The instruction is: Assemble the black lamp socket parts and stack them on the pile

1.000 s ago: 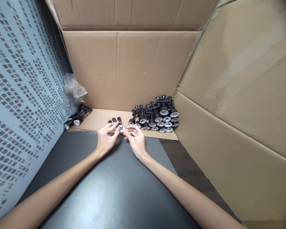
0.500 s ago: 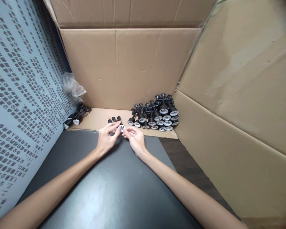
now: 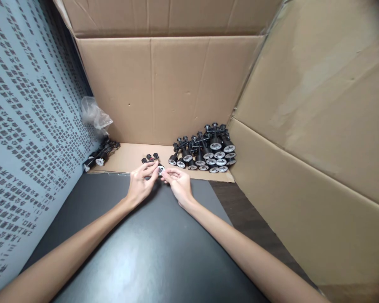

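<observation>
My left hand is closed around a black cylindrical part with a pale round end face, which points up toward me. Black knobs on thin stems stick out behind my left fingers and seem to belong to the same part. Thumb and fingers of my right hand pinch together at the right edge of the pale face. Whether a small piece sits between those fingertips is hidden. Just right of my hands is a stacked pile of similar black parts, their round pale ends facing me.
More black parts lie at the left wall, below a clear plastic bag. Cardboard walls stand behind and at the right; a printed pale-blue sheet stands at left. A cardboard strip edges the dark tabletop.
The view shifts very slightly. My right fingertips have moved a little over the pale face of the part; my left hand keeps its hold.
</observation>
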The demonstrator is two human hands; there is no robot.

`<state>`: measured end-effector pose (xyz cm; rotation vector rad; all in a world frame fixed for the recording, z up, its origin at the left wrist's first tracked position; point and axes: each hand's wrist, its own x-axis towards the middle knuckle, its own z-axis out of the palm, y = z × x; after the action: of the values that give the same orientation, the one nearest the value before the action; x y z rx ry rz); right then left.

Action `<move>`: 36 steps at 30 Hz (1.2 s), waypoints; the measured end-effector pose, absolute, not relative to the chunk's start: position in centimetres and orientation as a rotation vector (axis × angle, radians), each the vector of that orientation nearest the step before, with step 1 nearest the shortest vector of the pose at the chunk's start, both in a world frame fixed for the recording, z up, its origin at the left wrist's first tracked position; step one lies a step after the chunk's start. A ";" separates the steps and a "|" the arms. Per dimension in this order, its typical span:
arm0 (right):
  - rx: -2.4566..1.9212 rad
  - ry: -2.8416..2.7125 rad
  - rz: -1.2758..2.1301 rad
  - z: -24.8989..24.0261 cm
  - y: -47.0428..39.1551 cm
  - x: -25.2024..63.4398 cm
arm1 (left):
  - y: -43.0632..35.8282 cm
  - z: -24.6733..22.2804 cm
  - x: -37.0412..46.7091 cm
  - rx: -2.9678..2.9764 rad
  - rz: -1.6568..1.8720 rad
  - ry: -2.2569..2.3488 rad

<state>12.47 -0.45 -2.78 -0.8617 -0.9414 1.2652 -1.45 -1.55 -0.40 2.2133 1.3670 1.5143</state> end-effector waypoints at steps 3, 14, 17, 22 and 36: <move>-0.873 -0.933 1.259 -2.8 -0.5 12.5 | -1.6 -0.4 -1.4 2.233 1.513 1.376; -0.855 -0.950 1.228 -2.2 -0.9 12.4 | -1.8 -0.1 -1.5 2.200 1.514 1.435; -0.845 -0.949 1.229 -2.3 -0.8 12.4 | -1.7 -0.1 -1.5 2.182 1.521 1.435; -0.828 -0.948 1.255 -2.4 -0.6 12.4 | -1.7 -0.1 -1.4 2.166 1.505 1.431; -0.866 -0.942 1.259 -2.6 -0.4 12.5 | -1.7 0.0 -1.4 2.173 1.528 1.420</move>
<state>12.50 -0.42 -2.61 -0.8662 -0.9419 1.2589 -1.41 -1.71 0.02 2.1732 1.4199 1.5275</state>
